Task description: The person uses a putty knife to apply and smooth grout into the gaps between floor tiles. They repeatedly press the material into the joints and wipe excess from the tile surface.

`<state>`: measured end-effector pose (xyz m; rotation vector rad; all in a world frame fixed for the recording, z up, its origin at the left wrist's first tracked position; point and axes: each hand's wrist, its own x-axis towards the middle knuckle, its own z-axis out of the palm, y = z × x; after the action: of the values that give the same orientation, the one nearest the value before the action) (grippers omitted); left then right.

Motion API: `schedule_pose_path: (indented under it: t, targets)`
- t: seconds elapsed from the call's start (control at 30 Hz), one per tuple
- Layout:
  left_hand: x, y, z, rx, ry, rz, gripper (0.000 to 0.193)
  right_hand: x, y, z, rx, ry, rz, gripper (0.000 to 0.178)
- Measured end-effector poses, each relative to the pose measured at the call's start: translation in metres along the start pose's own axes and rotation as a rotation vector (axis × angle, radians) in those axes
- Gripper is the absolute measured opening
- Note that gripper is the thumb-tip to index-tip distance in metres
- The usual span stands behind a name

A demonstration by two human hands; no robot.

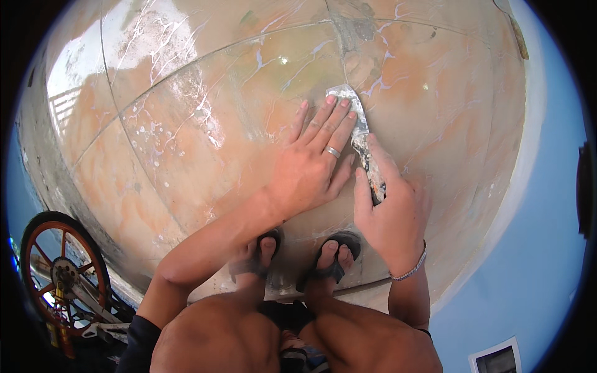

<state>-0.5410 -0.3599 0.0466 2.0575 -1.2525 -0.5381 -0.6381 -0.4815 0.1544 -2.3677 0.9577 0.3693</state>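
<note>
My right hand (pixel 398 208) is wrapped round the crusted handle of a putty knife (pixel 361 132), its index finger stretched along it. The blade, coated with pale dried material, lies low against the tiled floor (pixel 249 137), along a joint between tiles. My left hand (pixel 314 155), with a ring on it, lies flat with the fingers stretched out. Its fingertips rest on or right beside the blade's left edge. Part of the blade is hidden under those fingers, and part of the handle inside my right hand.
My feet in dark sandals (pixel 334 261) stand just below the hands. A wheel with orange spokes (pixel 62 270) is at the lower left. A light blue wall (pixel 547 205) runs along the right. White spots (pixel 149 133) mark the tiles to the left.
</note>
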Motion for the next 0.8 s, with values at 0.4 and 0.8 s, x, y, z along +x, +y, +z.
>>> schedule_pose_path:
  t: [0.4,0.8]
  targets:
    - [0.041,-0.029,-0.02,0.045,0.097,-0.04,0.071,0.05,-0.036,-0.001,-0.022,0.044,0.031,0.04]
    - [0.026,-0.04,-0.019,-0.022,0.321,0.018,0.067,0.05,-0.057,-0.003,-0.084,0.157,-0.104,0.041]
